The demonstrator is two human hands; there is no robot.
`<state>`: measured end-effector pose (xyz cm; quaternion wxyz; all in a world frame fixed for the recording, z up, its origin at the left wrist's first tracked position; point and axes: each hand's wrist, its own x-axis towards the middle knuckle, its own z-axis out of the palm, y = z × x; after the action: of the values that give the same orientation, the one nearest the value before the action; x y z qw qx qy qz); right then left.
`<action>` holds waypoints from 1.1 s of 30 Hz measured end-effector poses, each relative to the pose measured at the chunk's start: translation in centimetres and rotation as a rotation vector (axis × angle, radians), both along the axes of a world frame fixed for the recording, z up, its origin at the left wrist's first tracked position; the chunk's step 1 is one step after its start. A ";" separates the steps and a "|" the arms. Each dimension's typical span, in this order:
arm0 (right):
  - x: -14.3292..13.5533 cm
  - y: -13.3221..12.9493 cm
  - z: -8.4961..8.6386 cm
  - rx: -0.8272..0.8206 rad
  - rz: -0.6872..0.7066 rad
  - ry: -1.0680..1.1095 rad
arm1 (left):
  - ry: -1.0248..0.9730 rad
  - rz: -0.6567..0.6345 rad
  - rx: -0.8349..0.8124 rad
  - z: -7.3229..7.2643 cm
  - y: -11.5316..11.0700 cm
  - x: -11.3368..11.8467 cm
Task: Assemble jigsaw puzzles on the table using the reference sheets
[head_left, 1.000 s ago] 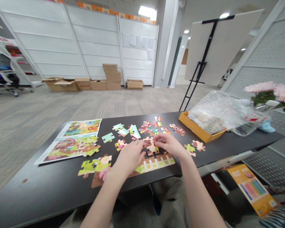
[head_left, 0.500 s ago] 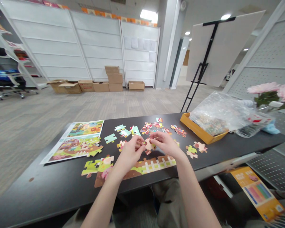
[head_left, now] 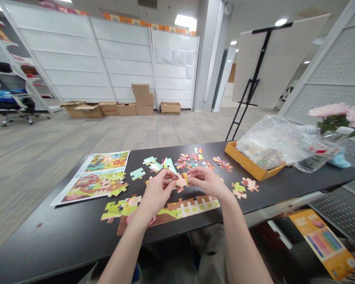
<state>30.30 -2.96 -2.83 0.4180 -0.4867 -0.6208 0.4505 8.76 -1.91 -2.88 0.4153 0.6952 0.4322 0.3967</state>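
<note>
Above the middle of the black table, a cream puzzle piece with brown patches (head_left: 182,182) sits between my two hands. My left hand (head_left: 159,188) pinches its left edge with thumb and fingers. Closed on its right side is my right hand (head_left: 206,181), whose fingers partly cover a yellow and white bit there. Just below lies a joined puzzle strip (head_left: 192,206) with a white fence, partly hidden by my left forearm. A green puzzle section (head_left: 114,210) adjoins its left end. Pale blue puzzle pieces (head_left: 137,173) and red barn pieces (head_left: 192,157) lie beyond my hands.
At the left is a printed picture sheet (head_left: 85,185). A yellow box (head_left: 254,165) with a clear plastic bag (head_left: 275,138) stands at the right, near pink flowers (head_left: 331,109). Cream and green pieces (head_left: 239,188) lie before it. A black easel (head_left: 251,88) rises behind the table.
My hands and the cream piece have shifted slightly left. The right fingers have moved a little, and more of the yellow bit shows. Other pieces lie where they were.
</note>
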 end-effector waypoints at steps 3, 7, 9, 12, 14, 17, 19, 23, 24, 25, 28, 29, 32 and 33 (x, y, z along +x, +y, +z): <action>0.0 0.0 0.0 -0.011 -0.003 -0.024 | -0.029 0.013 -0.001 0.0 0.0 0.1; 0.4 -0.1 -0.3 -0.011 0.023 -0.068 | -0.037 0.019 0.005 0.0 0.1 0.2; 0.6 -0.2 -0.3 -0.013 0.024 -0.077 | -0.025 0.023 0.016 0.0 0.1 0.4; 0.8 -0.3 0.0 -0.026 0.017 -0.080 | -0.006 0.022 0.029 0.1 -0.1 0.7; 0.8 -0.4 0.2 -0.031 0.008 -0.074 | 0.008 0.016 0.035 0.2 -0.2 0.9; 0.9 -0.4 0.5 -0.011 -0.005 -0.069 | 0.024 -0.020 0.046 0.3 -0.4 1.4; 1.2 -0.5 0.6 -0.006 0.013 -0.081 | 0.037 -0.049 0.066 0.1 -0.5 1.8; 3.2 -0.7 0.3 -0.013 0.002 -0.110 | 0.140 -0.064 0.181 -0.4 -0.7 2.9; 3.9 -0.8 0.2 -0.013 -0.022 -0.118 | 0.195 -0.072 0.217 -0.4 -0.9 3.2; 4.7 -0.9 0.0 -0.014 -0.047 -0.126 | 0.256 -0.087 0.251 -0.4 -1.1 3.4; 6.5 -1.2 -0.4 -0.046 -0.078 -0.151 | 0.441 -0.213 0.317 0.1 -1.9 4.0; 7.0 -1.3 -0.5 -0.065 -0.075 -0.161 | 0.494 -0.270 0.334 0.2 -2.3 4.2; 7.8 -1.3 -1.0 -0.116 -0.053 -0.210 | 0.624 -0.386 0.387 0.3 -3.1 4.5; 7.9 -1.3 -1.2 -0.122 -0.050 -0.227 | 0.651 -0.395 0.406 0.2 -3.3 4.6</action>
<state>38.18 -4.21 -4.00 0.3260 -0.5746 -0.6231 0.4187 13.41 -5.22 -2.67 0.1802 0.9211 0.3126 0.1463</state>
